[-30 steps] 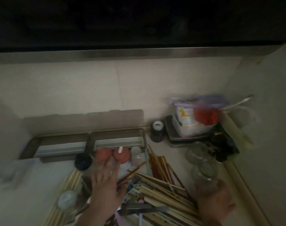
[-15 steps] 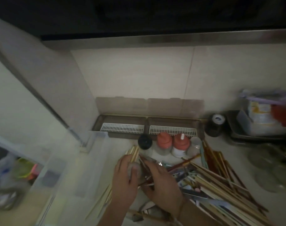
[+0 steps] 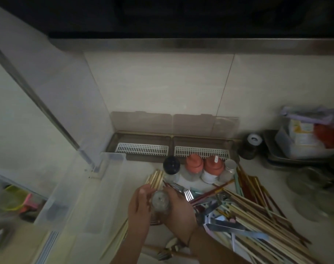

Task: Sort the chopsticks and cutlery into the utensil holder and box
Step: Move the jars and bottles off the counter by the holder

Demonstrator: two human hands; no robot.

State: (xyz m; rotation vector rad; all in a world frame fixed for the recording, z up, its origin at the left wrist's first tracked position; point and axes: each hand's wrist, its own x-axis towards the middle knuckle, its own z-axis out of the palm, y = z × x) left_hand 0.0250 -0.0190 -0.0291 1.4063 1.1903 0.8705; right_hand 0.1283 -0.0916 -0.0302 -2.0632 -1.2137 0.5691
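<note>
Both my hands meet low in the middle of the counter around a small clear glass jar (image 3: 160, 201) with a pale lid. My left hand (image 3: 138, 213) grips its left side and my right hand (image 3: 179, 209) wraps its right side. A bundle of light wooden chopsticks (image 3: 155, 178) lies just beyond the jar. A big mixed pile of chopsticks (image 3: 261, 220) spreads to the right, with forks (image 3: 188, 194) and metal cutlery (image 3: 219, 223) among them. A brown utensil holder (image 3: 143, 139) with white grates lies against the wall. A clear plastic box (image 3: 80, 189) stands at the left.
Spice jars stand in a row: one with a black lid (image 3: 171, 164), two with orange lids (image 3: 194, 162), one with a silver lid (image 3: 230, 165). A dark jar (image 3: 249, 146) and a metal tray (image 3: 276, 159) with a container sit at right, glass jars (image 3: 305, 184) in front.
The view has swung left, bringing the clear box into sight. My right hand came in from the far right, and both hands now hold the small jar, slightly lower than before.
</note>
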